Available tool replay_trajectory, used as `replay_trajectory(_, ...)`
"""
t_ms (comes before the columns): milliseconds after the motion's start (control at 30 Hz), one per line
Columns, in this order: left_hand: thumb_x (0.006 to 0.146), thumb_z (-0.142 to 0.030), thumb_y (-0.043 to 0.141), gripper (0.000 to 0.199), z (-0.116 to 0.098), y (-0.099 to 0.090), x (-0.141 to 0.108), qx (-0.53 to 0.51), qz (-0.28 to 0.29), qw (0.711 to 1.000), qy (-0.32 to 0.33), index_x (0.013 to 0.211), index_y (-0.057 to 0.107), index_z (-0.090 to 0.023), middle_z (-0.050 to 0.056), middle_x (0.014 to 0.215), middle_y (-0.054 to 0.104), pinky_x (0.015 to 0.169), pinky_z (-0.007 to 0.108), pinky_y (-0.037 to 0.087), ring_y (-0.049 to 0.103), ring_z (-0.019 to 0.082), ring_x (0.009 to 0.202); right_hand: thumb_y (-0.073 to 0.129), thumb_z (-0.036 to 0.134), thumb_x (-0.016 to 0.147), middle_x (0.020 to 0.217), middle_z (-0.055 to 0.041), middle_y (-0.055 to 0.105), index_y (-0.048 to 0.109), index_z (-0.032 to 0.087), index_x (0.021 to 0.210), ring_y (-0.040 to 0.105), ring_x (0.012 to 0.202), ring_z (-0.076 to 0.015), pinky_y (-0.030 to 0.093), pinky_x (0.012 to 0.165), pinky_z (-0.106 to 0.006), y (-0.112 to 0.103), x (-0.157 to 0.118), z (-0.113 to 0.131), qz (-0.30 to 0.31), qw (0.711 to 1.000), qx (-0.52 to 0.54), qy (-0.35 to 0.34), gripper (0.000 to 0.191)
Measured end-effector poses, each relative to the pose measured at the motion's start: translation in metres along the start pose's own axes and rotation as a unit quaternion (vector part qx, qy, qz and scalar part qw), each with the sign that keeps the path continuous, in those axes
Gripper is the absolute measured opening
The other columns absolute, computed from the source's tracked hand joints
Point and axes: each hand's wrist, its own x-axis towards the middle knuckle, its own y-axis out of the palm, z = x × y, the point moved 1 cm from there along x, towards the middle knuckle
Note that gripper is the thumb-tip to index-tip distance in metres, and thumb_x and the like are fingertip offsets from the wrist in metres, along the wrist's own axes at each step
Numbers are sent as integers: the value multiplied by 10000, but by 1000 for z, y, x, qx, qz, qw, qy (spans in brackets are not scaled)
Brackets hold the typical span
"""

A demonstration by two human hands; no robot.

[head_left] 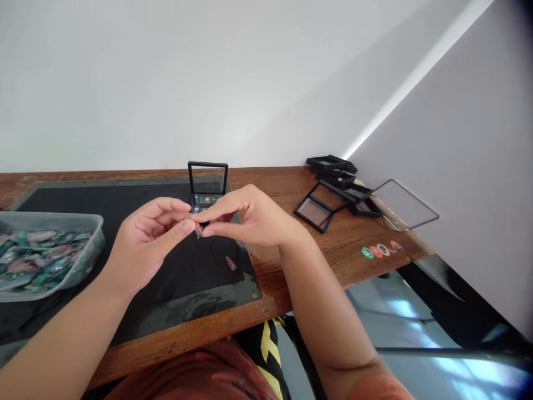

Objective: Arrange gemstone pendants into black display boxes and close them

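Note:
Over the black mat [166, 283], my left hand [145, 239] and my right hand [245, 216] meet at their fingertips. Between them they pinch a small shiny reddish piece [199, 229], partly covered by the fingers. Just behind the hands stands an open black frame case [208, 164] with its lid upright and several small coloured pieces in its base, partly hidden by my hands. One pinkish pointed piece [230, 263] lies on the mat, below and right of my fingers.
A clear plastic tub [100, 233] of many blue-green and pink pieces sits at the left. Several black frames [333, 166] lie piled at the back right, one open frame [315, 214] nearer. Round stickers [375, 251] are on the wooden table [270, 266] near its right edge.

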Motion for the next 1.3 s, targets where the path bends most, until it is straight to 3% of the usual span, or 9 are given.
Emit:
replay_trajectory(367, 755, -395, 921, 293, 1, 0, 0, 10, -3, 1000, 4, 955, 755, -262, 34, 860, 803, 724, 295, 631, 756, 198, 772, 772, 228, 920, 1023, -46, 843, 833, 231, 1124, 779, 907, -142, 611, 835, -268, -1, 0, -2, 11, 1000, 14, -11, 214)
replay_trajectory(567, 763, -387, 919, 289, 1, -1, -1, 12, 1, 1000, 4, 965, 757, -258, 27, 856, 803, 722, 274, 621, 758, 184, 773, 828, 251, 873, 957, -43, 840, 835, 216, 1129, 739, 772, -123, 579, 721, -239, 0, -1, 2, 3, 1000, -12, 9, 258)
replay_trajectory(800, 753, -392, 925, 293, 2, -1, 0, 14, -1, 1000, -2, 953, 756, -261, 30, 864, 804, 727, 275, 617, 752, 189, 782, 792, 275, 906, 1066, -48, 840, 835, 247, 1138, 771, 921, -163, 605, 812, -274, 1, -3, -2, 5, 1000, 4, 30, 238)
replay_trajectory(933, 761, -395, 919, 279, 1, -1, 1, 16, -4, 1000, -1, 944, 761, -256, 31, 846, 800, 712, 272, 616, 752, 189, 778, 788, 289, 907, 1012, -50, 839, 836, 229, 1133, 731, 795, -130, 567, 724, -248, 1, -3, -1, -2, 1000, -10, 29, 239)
replay_trajectory(1067, 767, -399, 914, 271, 1, 1, 2, 12, 4, 1000, 0, 931, 767, -241, 35, 836, 800, 699, 262, 614, 748, 177, 755, 838, 324, 854, 804, -9, 792, 842, 199, 1099, 601, 607, -77, 456, 583, -207, 3, -2, 1, -17, 998, -31, 52, 275)
replay_trajectory(1300, 733, -433, 928, 330, 1, 2, 6, 15, -29, 999, -15, 944, 772, -234, 30, 838, 789, 621, 238, 558, 698, 149, 694, 827, 300, 852, 784, -2, 759, 826, 171, 1048, 555, 609, -72, 422, 603, -218, 4, 0, 2, -35, 996, -61, 53, 235)
